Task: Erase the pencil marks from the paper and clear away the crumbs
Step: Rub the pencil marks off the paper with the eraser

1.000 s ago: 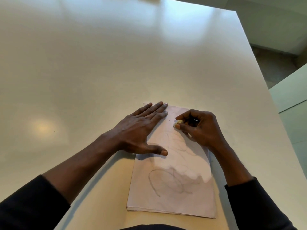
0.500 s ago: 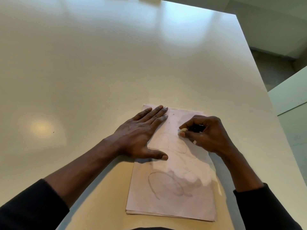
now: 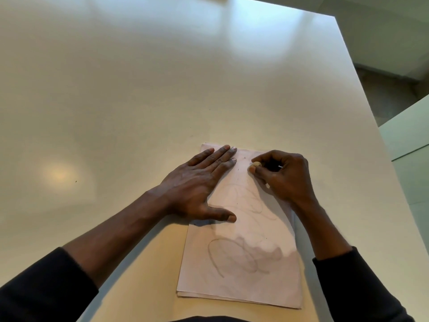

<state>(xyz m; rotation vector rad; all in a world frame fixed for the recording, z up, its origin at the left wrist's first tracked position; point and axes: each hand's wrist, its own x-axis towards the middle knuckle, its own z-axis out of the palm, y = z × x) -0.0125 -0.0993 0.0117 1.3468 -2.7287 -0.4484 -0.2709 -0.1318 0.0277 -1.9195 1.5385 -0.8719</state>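
Low and right of centre in the frame, the paper [image 3: 243, 282] lies on the desk [image 3: 162, 89]. Our left grip [image 3: 197, 189] rests flat on its upper left part, fingers straight. Our right grip [image 3: 285, 175] pinches a small eraser [image 3: 255, 164] against the sheet near its top. Pencil marks [image 3: 232, 254] loop across the lower half, and dark crumbs [image 3: 239, 169] dot the top.
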